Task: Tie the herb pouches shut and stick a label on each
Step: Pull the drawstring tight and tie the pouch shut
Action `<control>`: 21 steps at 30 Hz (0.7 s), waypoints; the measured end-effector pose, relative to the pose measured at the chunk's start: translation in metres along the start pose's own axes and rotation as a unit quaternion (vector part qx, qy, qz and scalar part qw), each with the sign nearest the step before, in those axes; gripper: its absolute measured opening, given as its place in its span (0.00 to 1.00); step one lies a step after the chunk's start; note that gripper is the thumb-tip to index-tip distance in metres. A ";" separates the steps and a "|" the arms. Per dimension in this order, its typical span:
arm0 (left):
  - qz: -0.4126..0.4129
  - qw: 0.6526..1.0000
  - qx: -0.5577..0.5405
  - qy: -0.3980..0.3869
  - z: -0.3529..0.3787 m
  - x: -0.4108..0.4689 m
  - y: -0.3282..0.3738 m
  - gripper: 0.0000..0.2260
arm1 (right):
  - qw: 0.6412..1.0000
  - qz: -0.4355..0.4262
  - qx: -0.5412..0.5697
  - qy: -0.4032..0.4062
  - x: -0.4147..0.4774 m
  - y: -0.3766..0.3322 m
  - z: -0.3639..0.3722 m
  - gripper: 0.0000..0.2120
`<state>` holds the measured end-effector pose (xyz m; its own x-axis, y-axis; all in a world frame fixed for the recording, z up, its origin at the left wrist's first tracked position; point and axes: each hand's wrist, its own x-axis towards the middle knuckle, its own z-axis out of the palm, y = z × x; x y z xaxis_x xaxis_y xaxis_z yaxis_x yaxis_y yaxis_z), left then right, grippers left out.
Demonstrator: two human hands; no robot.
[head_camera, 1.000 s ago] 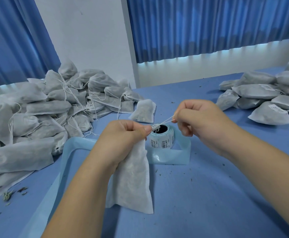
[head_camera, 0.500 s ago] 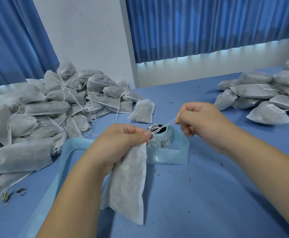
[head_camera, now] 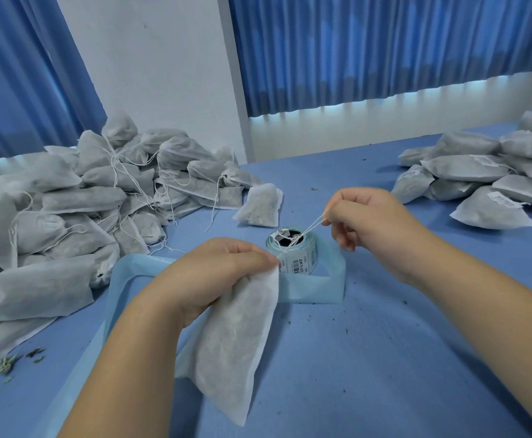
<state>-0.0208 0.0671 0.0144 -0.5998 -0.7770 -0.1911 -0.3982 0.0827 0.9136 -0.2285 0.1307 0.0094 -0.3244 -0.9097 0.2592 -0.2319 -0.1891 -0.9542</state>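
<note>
The left hand (head_camera: 214, 273) grips a pouch (head_camera: 239, 339) by its neck. The right hand (head_camera: 372, 226) pinches its string (head_camera: 302, 234) – pulled taut over the label roll (head_camera: 293, 252).

A blue table (head_camera: 384, 358) fills the foreground, scattered with dry herb crumbs (head_camera: 8, 363). A pale blue paper strip (head_camera: 315, 287) curls across it. Behind stand a white wall (head_camera: 150, 74) and blue curtains (head_camera: 384, 49).

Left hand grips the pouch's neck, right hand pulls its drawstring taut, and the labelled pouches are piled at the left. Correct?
One slip: the head view shows the labelled pouches piled at the right; the left pile shows no labels. The left hand does grip the pouch, and the right hand pulls its drawstring taut.
</note>
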 end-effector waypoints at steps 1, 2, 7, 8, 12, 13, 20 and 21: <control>-0.005 1.000 0.015 -0.017 0.000 -0.001 0.000 0.09 | 1.000 0.001 0.015 0.003 0.000 -0.001 0.000 0.16; -0.011 0.999 0.027 -0.030 0.000 -0.001 0.001 0.14 | 1.000 0.001 0.030 0.005 0.000 -0.002 0.000 0.15; -0.021 0.995 0.074 -0.068 -0.004 -0.005 0.002 0.15 | 0.997 -0.010 0.080 0.016 0.000 -0.006 0.003 0.06; -0.026 0.994 0.078 -0.078 -0.003 -0.006 0.003 0.12 | 0.996 -0.011 0.084 0.023 -0.001 -0.007 0.003 0.06; -0.034 0.994 0.088 -0.061 -0.002 -0.005 0.002 0.10 | 0.993 -0.026 0.102 0.045 -0.003 -0.010 0.005 0.06; -0.030 0.995 0.088 -0.036 0.000 -0.003 0.001 0.10 | 0.993 -0.034 0.101 0.046 -0.005 -0.012 0.006 0.06; 0.031 0.995 0.024 0.095 0.020 0.009 0.001 0.14 | 0.942 -0.296 -0.160 0.011 -0.028 -0.019 0.029 0.03; 0.040 0.994 0.005 0.104 0.020 0.009 0.002 0.13 | 0.918 -0.332 -0.220 0.001 -0.030 -0.018 0.031 0.03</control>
<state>-0.0410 0.0725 0.0076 -0.4734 -0.8800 -0.0386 -0.3624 0.1547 0.9191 -0.1860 0.1498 0.0137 0.0199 -0.6477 0.7616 -0.7258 -0.5332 -0.4345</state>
